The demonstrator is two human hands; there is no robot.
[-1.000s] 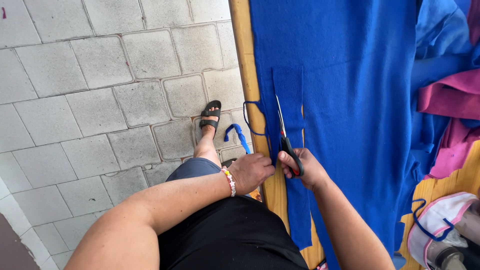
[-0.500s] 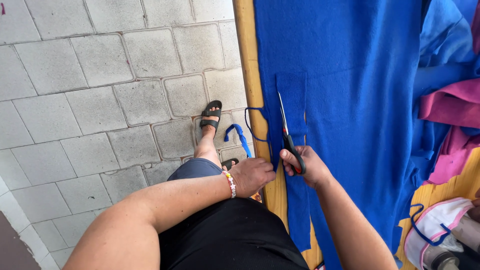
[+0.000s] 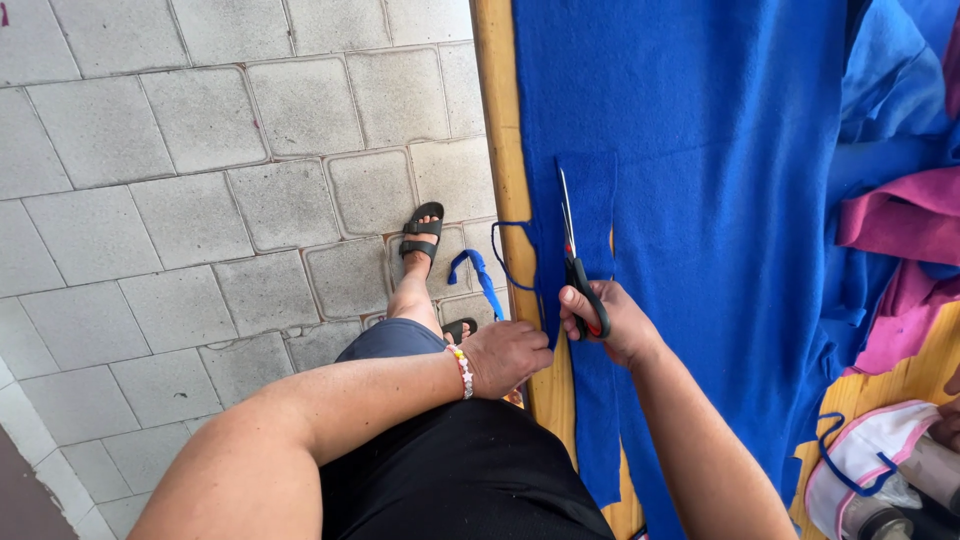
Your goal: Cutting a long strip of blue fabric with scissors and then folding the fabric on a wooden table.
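Observation:
Bright blue fabric (image 3: 700,160) lies spread over a wooden table (image 3: 497,120). My right hand (image 3: 612,322) grips black-handled scissors (image 3: 575,255), whose blades point away from me into the cloth beside a narrow cut strip (image 3: 590,185). My left hand (image 3: 505,355), with a beaded bracelet on the wrist, rests on the table's edge and pinches the near edge of the blue fabric. A thin blue trimming (image 3: 510,262) hangs off the table edge.
Grey paving stones (image 3: 220,200) cover the floor to the left, where my sandalled foot (image 3: 420,232) stands beside a blue scrap (image 3: 480,278). Pink cloth (image 3: 905,225) and more blue cloth are piled at the right. A white and pink pouch (image 3: 870,460) lies at the bottom right.
The scissors have crept slightly forward along the cut. Both hands stay where they were.

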